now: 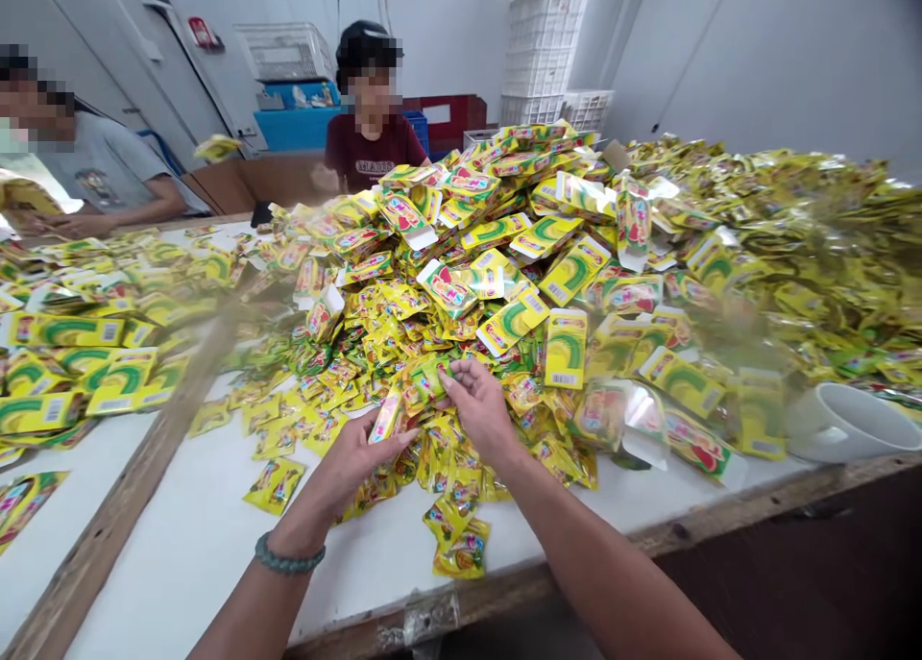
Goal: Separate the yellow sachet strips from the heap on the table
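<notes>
My left hand [360,453], with a braided band at the wrist, is closed around a small yellow candy box [387,416] held on its narrow side. Close beside it, my right hand [475,401] pinches a green candy packet [430,381] between thumb and fingers, near the box's upper end. Under and around both hands lie many small yellow candy packets [450,458]. Two of these packets [461,550] lie nearest the table's front edge. Behind them rises a heap of yellow candy boxes [515,319], several with white flaps standing open.
A wooden strip [144,487] divides the white table [216,516]; more boxes [64,410] lie left of it. At the right edge stands a white mug-like container [857,420]. Two people sit across the table, one in a maroon shirt [371,146]. White crates [544,45] are stacked behind.
</notes>
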The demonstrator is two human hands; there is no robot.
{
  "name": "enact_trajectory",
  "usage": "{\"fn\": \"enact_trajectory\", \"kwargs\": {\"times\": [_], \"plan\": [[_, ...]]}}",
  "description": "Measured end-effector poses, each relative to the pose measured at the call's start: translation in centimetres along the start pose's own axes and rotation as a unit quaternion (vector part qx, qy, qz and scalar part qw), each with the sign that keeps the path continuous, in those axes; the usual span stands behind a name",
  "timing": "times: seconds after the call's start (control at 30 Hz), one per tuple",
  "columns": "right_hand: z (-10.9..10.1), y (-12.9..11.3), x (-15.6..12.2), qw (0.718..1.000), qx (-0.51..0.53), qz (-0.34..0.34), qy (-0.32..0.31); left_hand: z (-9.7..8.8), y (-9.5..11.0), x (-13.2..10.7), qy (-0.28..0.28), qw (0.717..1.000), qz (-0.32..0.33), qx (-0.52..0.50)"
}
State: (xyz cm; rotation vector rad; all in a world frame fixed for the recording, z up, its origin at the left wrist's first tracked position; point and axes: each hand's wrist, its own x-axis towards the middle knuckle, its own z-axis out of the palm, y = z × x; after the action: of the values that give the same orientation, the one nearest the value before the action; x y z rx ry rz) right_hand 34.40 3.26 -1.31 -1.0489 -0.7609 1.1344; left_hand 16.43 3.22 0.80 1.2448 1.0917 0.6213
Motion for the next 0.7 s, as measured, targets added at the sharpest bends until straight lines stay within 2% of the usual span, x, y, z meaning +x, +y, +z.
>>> {"fn": "enact_trajectory", "kwargs": {"times": [0.13, 0.23, 0.43, 0.6, 0.7], "plan": [[-1.0, -0.4, 0.4, 0.996, -0.036, -0.073, 0.038, -0.6, 0.2, -0.1, -0.010, 0.999, 0.001, 0.035], [-1.6, 0.1, 0.5, 0.984, -0.131, -0.119, 0.004, -1.0, -0.5, 0.2, -0.002, 0.999, 0.030, 0.023], [-1.9, 0.7, 0.3, 0.938, -0.287, -0.181, -0.067, -0.4, -1.1, 0.7, -0.004, 0.999, 0.041, 0.028], [-1.5, 0.1, -0.1, 0.908, -0.353, -0.216, -0.069, -0.3, -1.2, 0.8, -0.002, 0.996, 0.070, 0.056], [-1.2, 0.3, -0.5, 0.900, -0.355, -0.230, -0.108, -0.5, -1.9, 1.0, 0.016, 0.995, 0.072, 0.067]]}}
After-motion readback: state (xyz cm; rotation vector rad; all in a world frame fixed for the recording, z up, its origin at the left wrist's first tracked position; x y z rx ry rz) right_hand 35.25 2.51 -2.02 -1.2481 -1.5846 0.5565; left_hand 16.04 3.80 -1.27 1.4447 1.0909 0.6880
